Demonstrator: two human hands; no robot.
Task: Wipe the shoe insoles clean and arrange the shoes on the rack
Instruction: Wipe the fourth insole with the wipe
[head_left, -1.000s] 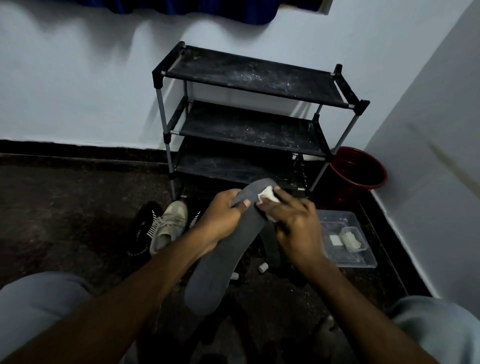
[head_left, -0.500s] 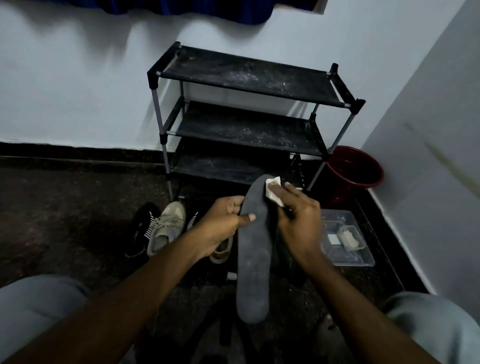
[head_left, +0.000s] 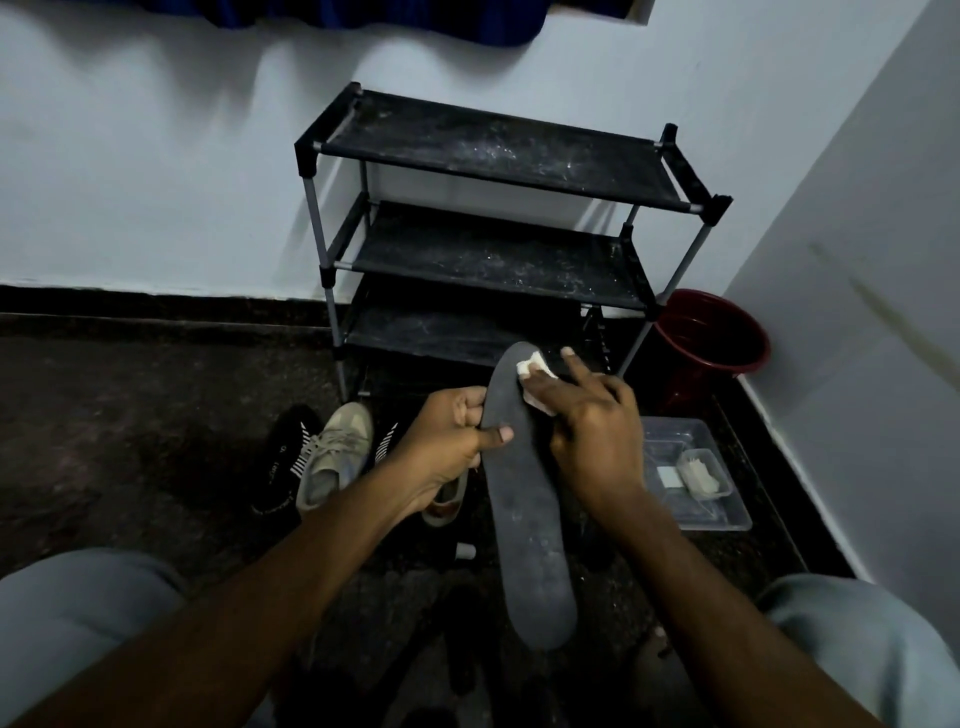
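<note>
A: What do we have in front of us?

B: We are looking down at a dark insole (head_left: 530, 519) held up over the floor, in front of a rack (head_left: 493, 156) with three bare shelves. The left hand (head_left: 447, 447) grips its left edge, thumb across the top face and fingers curled behind.

A: And the other hand?

B: The right hand (head_left: 597, 441) presses a white wipe (head_left: 530, 364) against the insole's far end with outstretched fingers, one finger lifted clear. We cannot tell where its thumb sits.

A: What has changed?

B: A second ago the insole slanted to the right. Now it points straight away from us, and the wipe has stayed at the far tip.

A: What does that mean for the job?

B: We judge the wiping is mid-stroke, with the insole's near length not yet covered. The shoes (head_left: 337, 452) lie on the floor left of the hands, none on the rack.
</note>
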